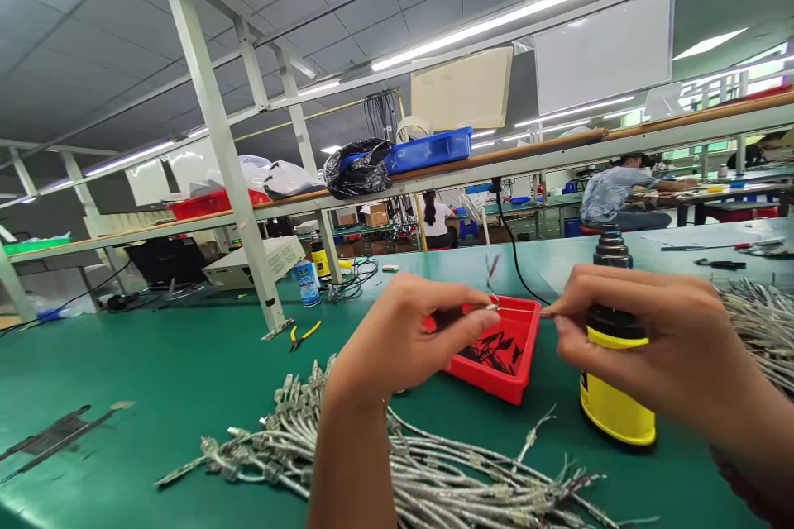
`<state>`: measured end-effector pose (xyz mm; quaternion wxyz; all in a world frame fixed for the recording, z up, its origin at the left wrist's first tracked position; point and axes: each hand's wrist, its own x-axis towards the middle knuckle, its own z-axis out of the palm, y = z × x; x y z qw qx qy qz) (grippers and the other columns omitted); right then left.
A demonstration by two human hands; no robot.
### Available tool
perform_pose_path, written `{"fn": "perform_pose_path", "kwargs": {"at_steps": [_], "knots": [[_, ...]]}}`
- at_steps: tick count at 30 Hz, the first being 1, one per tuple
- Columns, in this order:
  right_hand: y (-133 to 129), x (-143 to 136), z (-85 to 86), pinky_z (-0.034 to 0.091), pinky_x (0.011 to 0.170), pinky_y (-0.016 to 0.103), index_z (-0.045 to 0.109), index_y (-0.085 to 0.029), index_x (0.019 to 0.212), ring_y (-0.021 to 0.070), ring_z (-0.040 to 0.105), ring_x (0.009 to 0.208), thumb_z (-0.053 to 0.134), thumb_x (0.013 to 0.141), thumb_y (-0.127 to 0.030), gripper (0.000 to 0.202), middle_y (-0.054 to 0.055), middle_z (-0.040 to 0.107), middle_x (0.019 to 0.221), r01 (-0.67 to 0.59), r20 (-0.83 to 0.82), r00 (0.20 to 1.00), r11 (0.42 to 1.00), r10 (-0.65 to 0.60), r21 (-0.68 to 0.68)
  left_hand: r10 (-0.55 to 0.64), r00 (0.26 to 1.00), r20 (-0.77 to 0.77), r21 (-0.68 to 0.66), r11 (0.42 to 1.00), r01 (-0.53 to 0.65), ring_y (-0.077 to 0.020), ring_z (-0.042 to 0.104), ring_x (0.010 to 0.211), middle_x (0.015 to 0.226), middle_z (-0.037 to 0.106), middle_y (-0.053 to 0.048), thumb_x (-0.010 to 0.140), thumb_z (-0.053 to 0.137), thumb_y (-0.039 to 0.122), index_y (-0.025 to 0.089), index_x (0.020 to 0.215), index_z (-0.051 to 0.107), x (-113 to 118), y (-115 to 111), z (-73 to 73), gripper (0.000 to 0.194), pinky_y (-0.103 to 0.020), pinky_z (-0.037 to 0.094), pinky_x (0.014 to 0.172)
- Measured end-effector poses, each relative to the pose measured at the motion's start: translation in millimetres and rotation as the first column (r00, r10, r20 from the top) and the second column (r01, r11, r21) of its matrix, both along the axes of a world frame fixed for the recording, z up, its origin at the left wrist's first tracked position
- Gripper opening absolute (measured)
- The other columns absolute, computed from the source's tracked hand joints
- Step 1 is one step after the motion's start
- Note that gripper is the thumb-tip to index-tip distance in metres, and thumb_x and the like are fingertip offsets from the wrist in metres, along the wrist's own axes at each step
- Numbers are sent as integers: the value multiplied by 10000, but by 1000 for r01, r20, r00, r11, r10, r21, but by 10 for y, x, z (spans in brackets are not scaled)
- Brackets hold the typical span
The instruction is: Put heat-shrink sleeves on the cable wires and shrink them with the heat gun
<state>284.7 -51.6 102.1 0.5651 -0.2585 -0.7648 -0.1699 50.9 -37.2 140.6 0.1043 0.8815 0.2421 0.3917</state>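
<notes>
The green bench [204, 397] extends beneath the worker's grip. A heap of grey cables [459, 479] lies below it, towards the body. A red tray [493, 384] sits beyond and under the grip; a yellow canister [614, 401] stands upright behind the right hand [651, 326]. This hand and the left hand [409, 331] pinch a thin wire [524, 312] between them, long axis crosswise, nearly level.

Bright light from ceiling tubes [527, 8], wide-angle edge stretch, distance perhaps slightly soft.
</notes>
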Motion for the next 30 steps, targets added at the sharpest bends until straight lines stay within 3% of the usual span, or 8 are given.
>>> {"fn": "perform_pose_path", "kwargs": {"at_steps": [4,9,11,16,20,24,26,30], "knots": [[69,257,101,441,416,175,590,-221,665,93,558,481,583,802,-109,176,-20,593,568,-80,-147,987,991,63,-112,64,975,212,-9,998,-64,-74,568,375,605,657,24,863,687,237,162,807,722,-326,15,30,99,-169,447,409],[17,104,40,601,630,218,676,-248,1067,149,710,751,477,968,-284,225,31,718,865,-434,-207,901,811,382,-393,-121,986,113,-117,984,134,-75,565,395,534,629,31,865,671,187,156,738,699,-180,-42,28,134,-171,440,439],[-53,-86,-12,607,722,217,648,-263,1154,148,714,878,644,892,-271,262,25,733,1020,-344,-162,938,868,305,-359,-152,988,33,-145,977,155,-72,549,403,493,600,33,853,677,161,141,713,678,2,-62,24,141,-165,412,438],[-161,-274,-26,569,663,179,667,-209,964,108,717,737,660,877,-141,111,-1,767,878,-167,34,985,986,167,-6,-202,979,20,-196,960,202,-77,554,439,521,600,21,909,610,227,129,760,659,193,-94,23,185,-170,403,446],[-208,-213,-10,479,562,240,654,-197,892,135,692,679,531,955,-140,150,27,751,820,74,172,980,986,-100,151,-191,981,-36,-202,963,180,-86,557,469,537,613,10,936,570,273,126,779,668,159,-110,27,236,-188,419,476],[-268,-233,-18,328,520,307,583,-180,698,135,500,513,502,915,-84,250,9,590,619,232,292,903,930,-315,285,-165,982,-90,-208,968,143,-83,536,475,532,605,8,918,567,242,136,690,612,186,-52,16,256,-189,414,480],[-279,-263,-30,279,523,299,529,-186,661,121,388,497,496,907,-82,269,-14,492,581,212,287,914,941,-286,264,-269,963,-34,-307,919,246,-77,522,463,547,600,9,896,597,247,144,689,590,213,19,-4,231,-181,403,457],[-221,-281,-57,234,537,275,512,-186,740,117,312,537,486,932,-112,207,-29,445,615,92,261,956,982,-133,165,-470,868,160,-473,735,486,-77,545,444,575,587,10,859,679,310,150,712,576,249,195,-71,240,-179,395,432]]}}
